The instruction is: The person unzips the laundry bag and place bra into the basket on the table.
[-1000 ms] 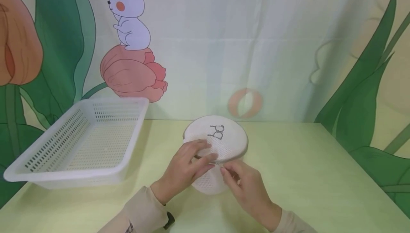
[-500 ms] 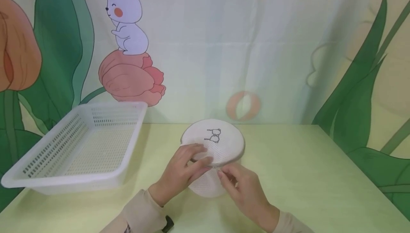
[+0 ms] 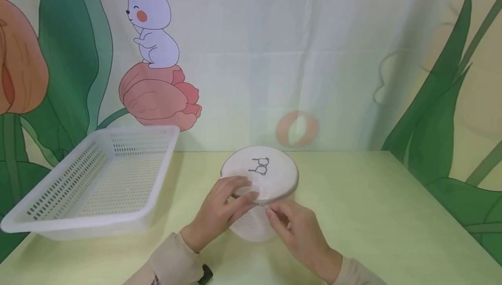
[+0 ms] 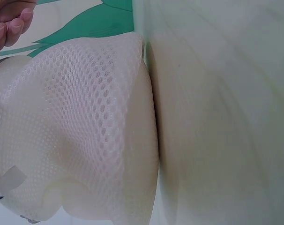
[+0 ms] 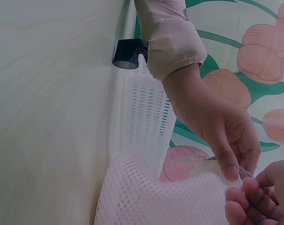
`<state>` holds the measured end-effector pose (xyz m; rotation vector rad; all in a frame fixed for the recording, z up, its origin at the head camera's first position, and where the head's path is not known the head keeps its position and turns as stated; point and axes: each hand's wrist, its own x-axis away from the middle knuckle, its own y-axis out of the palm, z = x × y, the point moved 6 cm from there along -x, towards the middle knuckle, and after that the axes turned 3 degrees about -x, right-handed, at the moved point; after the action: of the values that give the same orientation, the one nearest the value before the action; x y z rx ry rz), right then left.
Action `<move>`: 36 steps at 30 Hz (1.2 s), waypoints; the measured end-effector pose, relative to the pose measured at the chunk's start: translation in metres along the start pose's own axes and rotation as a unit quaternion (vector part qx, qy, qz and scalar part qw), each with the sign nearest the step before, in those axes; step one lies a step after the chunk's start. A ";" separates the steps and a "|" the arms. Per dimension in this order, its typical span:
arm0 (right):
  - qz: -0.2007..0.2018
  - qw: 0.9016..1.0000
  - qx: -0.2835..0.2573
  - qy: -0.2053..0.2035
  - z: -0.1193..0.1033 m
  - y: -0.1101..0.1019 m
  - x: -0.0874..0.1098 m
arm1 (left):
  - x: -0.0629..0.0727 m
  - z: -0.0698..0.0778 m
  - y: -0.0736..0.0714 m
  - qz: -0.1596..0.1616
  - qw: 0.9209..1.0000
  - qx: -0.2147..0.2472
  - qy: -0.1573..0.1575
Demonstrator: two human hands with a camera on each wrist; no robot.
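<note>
A white mesh laundry bag (image 3: 276, 176) stands upright on the table, a small line drawing on its round lid. A grey-brown zipper edge (image 3: 289, 194) runs around that lid. My left hand (image 3: 219, 206) holds the lid's near left edge, fingers over the top and thumb at the rim. Just right of it my right hand (image 3: 302, 232) pinches at the zipper on the near side; its fingertips hide the pull. In the right wrist view, both hands' fingertips meet close together at the rim. The left wrist view shows the bag's soft mesh side (image 4: 85, 103) bulging over the table.
A white slotted plastic basket (image 3: 150, 206) sits on the left of the pale yellow-green table (image 3: 372, 215). Behind the table hangs a printed cloth (image 3: 345, 58) with a rabbit and tulips. A black device (image 5: 127, 54) is worn at the left sleeve.
The head view has shifted slightly, so everything appears a little lower and further left. Both hands stay at the same part of the bag's rim, with no clear movement along it.
</note>
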<state>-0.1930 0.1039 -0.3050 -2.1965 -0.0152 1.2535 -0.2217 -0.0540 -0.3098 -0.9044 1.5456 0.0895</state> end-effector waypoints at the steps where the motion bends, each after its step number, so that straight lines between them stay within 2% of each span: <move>1: -0.001 1.000 -0.002 0.003 0.000 0.000 0.000 | 0.001 0.000 0.000 -0.001 1.000 0.001 -0.001; 7: -0.007 1.000 -0.009 0.008 0.001 0.002 0.001 | 0.002 -0.002 0.001 -0.004 1.000 -0.001 0.000; 20: -0.001 1.000 0.013 0.007 0.004 0.001 0.000 | 0.006 -0.007 0.001 0.000 1.000 0.007 -0.009; 27: 0.005 1.000 0.022 0.008 0.007 -0.001 -0.001 | 0.006 -0.011 0.002 -0.010 1.000 0.005 -0.025; 36: 0.007 1.000 0.027 0.003 0.008 -0.002 -0.002 | 0.008 -0.014 0.002 -0.002 0.999 0.014 -0.032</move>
<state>-0.2004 0.1088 -0.3052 -2.1574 0.0363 1.2402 -0.2337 -0.0640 -0.3150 -0.8730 1.4819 0.0932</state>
